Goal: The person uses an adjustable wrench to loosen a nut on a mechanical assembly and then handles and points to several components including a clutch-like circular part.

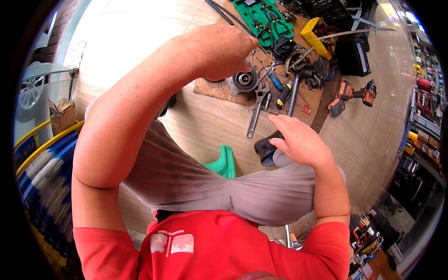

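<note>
My left hand (228, 51) reaches over the stained brown board (214, 91), back upward, its fingers curled down. Whatever they may hold is hidden beneath the hand. Just beside it sits a round metal machine part (245, 80) with a ring-shaped centre. My right hand (298, 137) hangs near my right knee, fingers stretched and thumb apart, holding nothing. Beyond its fingertips lie an adjustable wrench (257, 109), a yellow-and-black utility knife (283, 96), a metal tube (294, 95) and a blue-handled screwdriver (275, 82).
An open green tool case (266, 23) with pliers lies at the far side. Near it are a yellow tool part (317, 37) and a black box (353, 57). An orange-black cordless drill (352, 95) rests on the tiles. Between my legs shows a green plastic stool (224, 162).
</note>
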### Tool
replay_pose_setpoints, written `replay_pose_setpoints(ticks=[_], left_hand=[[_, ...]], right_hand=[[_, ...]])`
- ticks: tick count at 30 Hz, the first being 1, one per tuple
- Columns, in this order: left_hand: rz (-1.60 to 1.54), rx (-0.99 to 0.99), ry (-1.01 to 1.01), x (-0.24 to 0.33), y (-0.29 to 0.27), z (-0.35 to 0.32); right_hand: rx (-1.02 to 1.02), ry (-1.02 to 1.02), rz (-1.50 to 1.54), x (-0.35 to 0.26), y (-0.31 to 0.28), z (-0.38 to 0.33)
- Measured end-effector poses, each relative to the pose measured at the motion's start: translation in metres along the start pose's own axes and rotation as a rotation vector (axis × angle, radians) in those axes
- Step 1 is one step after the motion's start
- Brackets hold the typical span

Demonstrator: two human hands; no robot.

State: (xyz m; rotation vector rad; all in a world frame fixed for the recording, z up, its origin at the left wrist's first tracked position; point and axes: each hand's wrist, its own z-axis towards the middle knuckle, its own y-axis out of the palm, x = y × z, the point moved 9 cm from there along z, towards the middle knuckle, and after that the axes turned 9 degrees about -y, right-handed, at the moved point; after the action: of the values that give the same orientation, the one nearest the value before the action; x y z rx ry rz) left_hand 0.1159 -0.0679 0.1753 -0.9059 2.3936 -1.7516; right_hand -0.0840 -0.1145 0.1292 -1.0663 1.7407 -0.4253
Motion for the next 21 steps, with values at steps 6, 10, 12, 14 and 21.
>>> replay_pose_setpoints(ticks=[6,10,12,14,21], left_hand=[[0.0,0.001,0.02,0.001,-0.0007,-0.0002],[-0.005,-0.003,0.031,0.0003,0.0008,0.0004],[-0.007,-0.002,0.028,-0.001,0.0025,0.0012],[-0.02,0.015,0.056,-0.0006,0.0023,0.0015],[-0.028,0.018,0.065,-0.0024,0.0053,0.0032]], right_hand=[[-0.031,0.026,0.016,0.0015,0.0012,0.0],[-0.006,-0.003,-0.012,-0.0002,0.0003,0.0002],[-0.003,-0.005,-0.014,-0.0001,0.0005,0.0001],[-0.002,-0.006,-0.015,-0.0003,0.0004,0.0005],[-0.031,0.031,0.027,0.0017,0.001,-0.0002]])
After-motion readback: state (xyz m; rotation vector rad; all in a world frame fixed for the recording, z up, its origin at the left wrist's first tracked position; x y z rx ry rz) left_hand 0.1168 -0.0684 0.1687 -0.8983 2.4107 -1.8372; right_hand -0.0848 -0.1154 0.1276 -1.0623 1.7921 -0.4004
